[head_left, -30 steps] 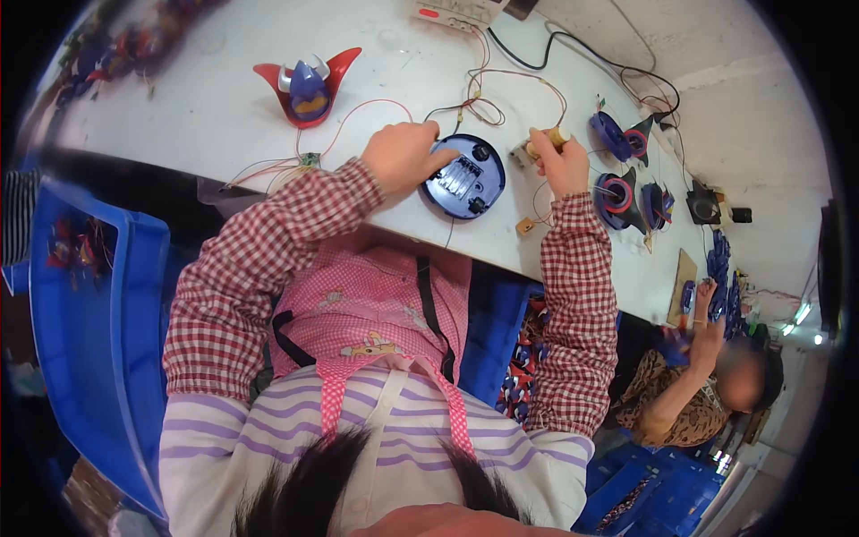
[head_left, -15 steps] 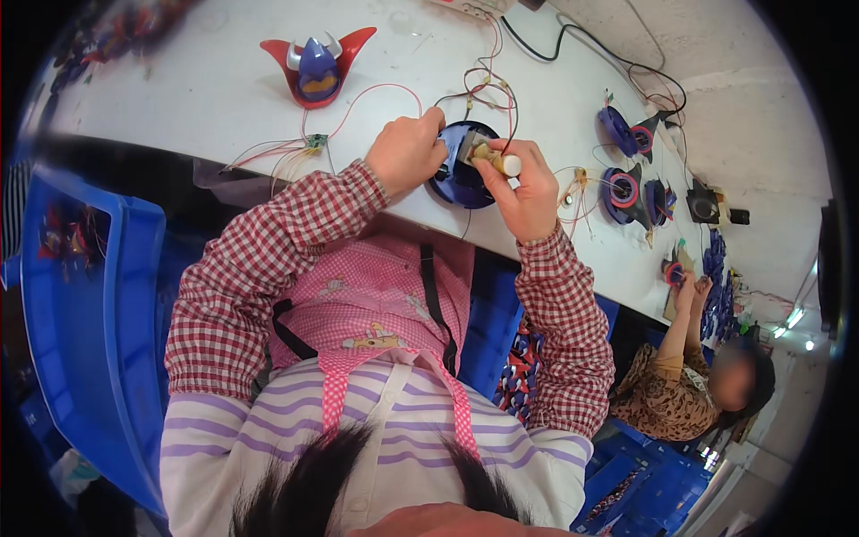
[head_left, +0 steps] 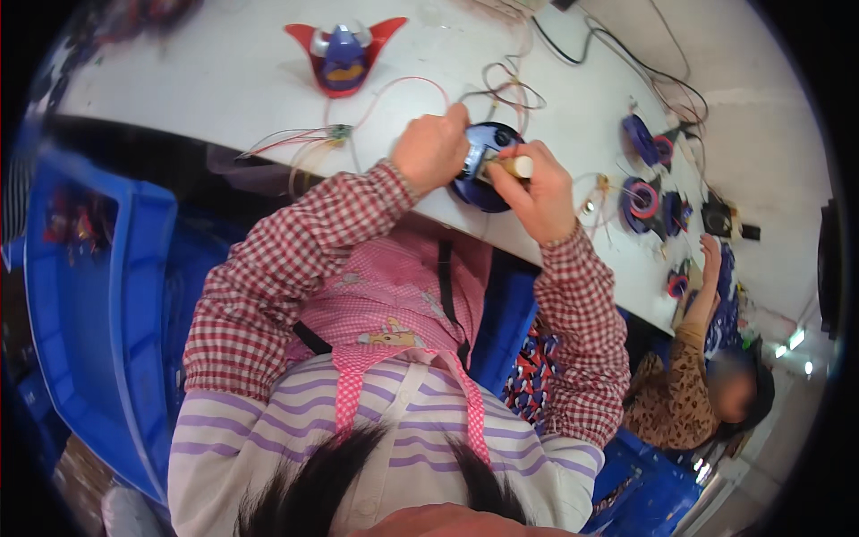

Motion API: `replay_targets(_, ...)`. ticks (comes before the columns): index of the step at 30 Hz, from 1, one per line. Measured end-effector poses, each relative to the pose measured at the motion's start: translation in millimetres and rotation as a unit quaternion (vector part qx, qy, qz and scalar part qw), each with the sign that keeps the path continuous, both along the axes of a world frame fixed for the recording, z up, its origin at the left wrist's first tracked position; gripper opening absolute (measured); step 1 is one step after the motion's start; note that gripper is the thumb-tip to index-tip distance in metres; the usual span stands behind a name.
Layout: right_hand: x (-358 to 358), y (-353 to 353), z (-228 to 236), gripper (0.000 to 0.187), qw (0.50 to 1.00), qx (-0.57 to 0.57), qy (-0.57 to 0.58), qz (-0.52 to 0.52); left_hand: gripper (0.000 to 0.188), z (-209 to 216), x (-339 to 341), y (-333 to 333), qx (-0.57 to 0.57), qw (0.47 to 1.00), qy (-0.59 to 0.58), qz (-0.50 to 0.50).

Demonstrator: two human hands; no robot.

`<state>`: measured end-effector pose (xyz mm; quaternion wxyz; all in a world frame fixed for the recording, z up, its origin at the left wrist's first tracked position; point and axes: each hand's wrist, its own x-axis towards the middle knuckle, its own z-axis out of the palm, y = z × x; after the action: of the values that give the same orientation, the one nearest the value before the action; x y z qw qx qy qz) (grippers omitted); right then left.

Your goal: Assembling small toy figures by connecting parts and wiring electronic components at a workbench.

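A round dark blue plastic shell [head_left: 483, 199] rests at the near edge of the white table, its inside facing up. My left hand [head_left: 432, 150] is closed on the shell's left rim. My right hand [head_left: 541, 192] grips a small part with a cream-coloured round end [head_left: 518, 166], pressed down at the middle of the shell. My fingers hide most of that part, so its exact kind cannot be made out. Thin red and black wires [head_left: 514, 85] loop on the table just beyond the shell.
A purple and red horned toy figure [head_left: 344, 58] stands at the back left, wired to a small green circuit board [head_left: 338, 133]. More blue shells with pink rings [head_left: 641, 197] lie to the right. Blue crates [head_left: 85, 313] sit at left. A co-worker [head_left: 684, 403] sits at right.
The whole view has shifted, so the table things appear further right. My right hand has lowered the part's round end closer to the shell. The co-worker's hand has reached further forward.
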<state>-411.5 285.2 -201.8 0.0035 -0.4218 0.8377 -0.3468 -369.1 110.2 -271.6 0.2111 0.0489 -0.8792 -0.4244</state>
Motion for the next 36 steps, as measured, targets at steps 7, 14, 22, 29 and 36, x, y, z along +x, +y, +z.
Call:
replay_targets(7,4.3,-1.6,0.8,0.029,0.998,-0.035,-0.042,-0.016,0.023,29.1,32.4,-20.2,0.043,0.998,0.043,-0.006)
replay_targets(14,76.3,-17.7,19.3,0.026,0.996,-0.075,-0.007,0.052,0.022,-17.0,191.9,-67.4,0.207,0.936,0.128,0.256)
replay_targets(22,57.6,-147.7,-44.5,0.047,0.989,0.028,0.106,0.102,0.098,-90.6,206.8,-75.6,0.095,0.972,-0.070,0.205)
replay_targets(29,47.8,-168.1,-59.0,0.014,0.965,0.018,0.236,0.117,0.069,-123.5,185.7,-78.8,0.283,0.937,-0.040,0.199)
replay_targets(36,41.5,-162.1,-60.8,0.017,0.957,0.024,0.255,0.134,0.027,-102.3,193.9,-67.5,0.457,0.877,-0.002,0.150)
